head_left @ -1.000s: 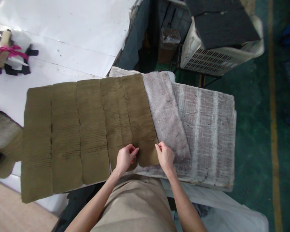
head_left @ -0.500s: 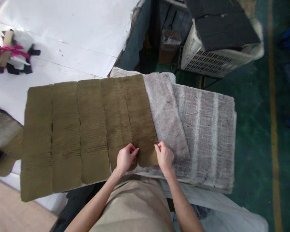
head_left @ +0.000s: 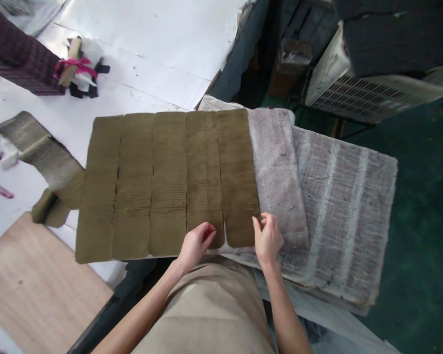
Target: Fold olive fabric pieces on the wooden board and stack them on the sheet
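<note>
Several olive-green knitted panels (head_left: 168, 182) lie side by side, their edges touching or slightly overlapping, on a pale grey fuzzy cloth (head_left: 278, 172). My left hand (head_left: 197, 246) rests over the lower end of the fourth panel, its thumb and fingers curled into a pinch. Whether anything is between those fingertips I cannot tell. At the right edge of the last panel (head_left: 239, 187) is my right hand (head_left: 269, 241), thumb and forefinger slightly apart. A narrow light gap shows between the last two panels near the bottom.
A grey striped padded board (head_left: 339, 206) extends right under the cloth. On the white table (head_left: 151, 39) lie a pink-tied bundle (head_left: 79, 69), a dark purple stack (head_left: 22, 54) and olive-grey knit pieces (head_left: 47, 152). A wooden board (head_left: 40, 290) is lower left; a white crate (head_left: 350, 88) stands upper right.
The view has shifted left, so the scene sits further right. My right thumb and forefinger have parted at the last panel's edge. My left hand stays near the panels' lower end.
</note>
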A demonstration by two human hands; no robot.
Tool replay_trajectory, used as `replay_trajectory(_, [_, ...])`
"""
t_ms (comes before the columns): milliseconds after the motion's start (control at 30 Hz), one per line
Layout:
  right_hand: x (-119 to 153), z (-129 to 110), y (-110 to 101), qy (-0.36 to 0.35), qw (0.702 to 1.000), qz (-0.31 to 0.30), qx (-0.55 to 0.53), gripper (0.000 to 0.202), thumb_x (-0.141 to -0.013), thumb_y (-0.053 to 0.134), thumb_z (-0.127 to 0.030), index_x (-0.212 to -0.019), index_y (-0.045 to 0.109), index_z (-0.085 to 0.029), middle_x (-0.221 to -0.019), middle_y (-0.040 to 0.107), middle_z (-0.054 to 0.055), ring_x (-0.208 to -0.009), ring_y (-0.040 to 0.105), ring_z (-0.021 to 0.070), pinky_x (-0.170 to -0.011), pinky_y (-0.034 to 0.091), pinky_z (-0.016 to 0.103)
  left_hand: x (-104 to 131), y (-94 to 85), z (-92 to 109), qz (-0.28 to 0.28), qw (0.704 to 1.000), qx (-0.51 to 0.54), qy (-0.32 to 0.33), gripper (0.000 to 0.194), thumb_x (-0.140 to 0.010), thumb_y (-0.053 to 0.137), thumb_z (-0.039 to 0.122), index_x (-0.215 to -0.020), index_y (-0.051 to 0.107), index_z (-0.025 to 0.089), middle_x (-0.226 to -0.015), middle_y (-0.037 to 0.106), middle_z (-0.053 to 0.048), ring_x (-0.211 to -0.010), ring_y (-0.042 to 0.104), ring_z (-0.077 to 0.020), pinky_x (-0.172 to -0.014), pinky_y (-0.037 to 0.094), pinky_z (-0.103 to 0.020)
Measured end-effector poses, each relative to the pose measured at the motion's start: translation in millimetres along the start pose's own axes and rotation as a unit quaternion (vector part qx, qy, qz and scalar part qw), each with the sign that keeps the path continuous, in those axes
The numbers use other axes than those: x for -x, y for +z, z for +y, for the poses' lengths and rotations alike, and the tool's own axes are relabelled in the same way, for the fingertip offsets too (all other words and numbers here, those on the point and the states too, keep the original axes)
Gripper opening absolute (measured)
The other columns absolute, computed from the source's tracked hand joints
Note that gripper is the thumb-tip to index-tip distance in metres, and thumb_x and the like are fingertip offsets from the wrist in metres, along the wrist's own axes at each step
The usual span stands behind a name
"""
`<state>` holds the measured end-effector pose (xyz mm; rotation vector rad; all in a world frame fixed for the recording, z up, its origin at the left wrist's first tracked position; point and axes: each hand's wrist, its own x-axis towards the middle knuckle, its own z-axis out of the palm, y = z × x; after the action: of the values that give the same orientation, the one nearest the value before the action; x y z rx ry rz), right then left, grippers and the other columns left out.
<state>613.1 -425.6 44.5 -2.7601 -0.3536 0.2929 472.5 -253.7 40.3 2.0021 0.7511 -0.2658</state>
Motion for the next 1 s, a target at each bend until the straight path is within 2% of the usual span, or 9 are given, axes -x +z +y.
replay_trajectory(167, [6,-38,16,-0.154,0.982,-0.083,-0.066,0.016,-0.094,0.046,-0.03,-0.098,0.059,-0.021,-0.096,0.059,0.005,-0.09,0.056,0.0174,-0.075,0.041,0.026,13,-21.4,-22,0.052,0.991,-0.113,0.048,0.016,-0.091,0.044,0.031,-0.089,0.057,0.021,-0.083,0.059,-0.002,-0.071,0.057,-0.0143,-0.064,0.043,-0.024])
replay_trajectory(267, [8,-61,28,-0.199,0.973,-0.105,-0.045,0.011,-0.091,0.054,-0.026,-0.1,0.059,-0.023,-0.097,0.058,0.004,-0.092,0.053,0.0181,-0.079,0.042,0.028,14,-26.6,-31,0.072,0.98,-0.168,0.074,0.015,-0.091,0.044,0.029,-0.092,0.057,0.022,-0.091,0.058,-0.004,-0.083,0.057,-0.0172,-0.071,0.045,-0.027])
replay_trajectory(367, [7,-73,36,-0.219,0.97,-0.103,-0.018,0.016,-0.088,0.06,-0.025,-0.103,0.058,-0.023,-0.099,0.058,0.004,-0.093,0.051,0.0193,-0.079,0.042,0.03,15,-26.7,-35,0.071,0.976,-0.191,0.082,0.013,-0.091,0.045,0.027,-0.094,0.056,0.021,-0.093,0.057,-0.005,-0.087,0.056,-0.018,-0.073,0.047,-0.028])
replay_trajectory(533, [3,-78,43,-0.228,0.97,-0.087,0.014,0.017,-0.087,0.061,-0.023,-0.103,0.058,-0.023,-0.097,0.057,0.005,-0.092,0.05,0.0207,-0.076,0.042,0.032,15,-24.2,-37,0.071,0.974,-0.203,0.075,0.01,-0.09,0.047,0.025,-0.095,0.055,0.021,-0.097,0.056,-0.005,-0.088,0.055,-0.018,-0.073,0.048,-0.028])
replay_trajectory(733, [-1,-81,46,-0.242,0.965,-0.094,0.039,0.006,-0.086,0.061,-0.024,-0.091,0.058,-0.023,-0.092,0.056,0.004,-0.088,0.049,0.0203,-0.073,0.04,0.031,14,-24.1,-40,0.072,0.974,-0.201,0.077,0.008,-0.09,0.048,0.026,-0.095,0.054,0.022,-0.096,0.056,-0.005,-0.089,0.055,-0.0183,-0.074,0.047,-0.028])
replay_trajectory(1000, [2,-83,41,-0.28,0.953,-0.115,0.029,0.007,-0.087,0.056,-0.019,-0.081,0.054,-0.022,-0.088,0.058,0.003,-0.088,0.048,0.0199,-0.075,0.037,0.031,13,-24.8,-39,0.075,0.976,-0.189,0.079,0.008,-0.09,0.048,0.025,-0.094,0.054,0.022,-0.095,0.056,-0.005,-0.089,0.055,-0.0182,-0.073,0.047,-0.028])
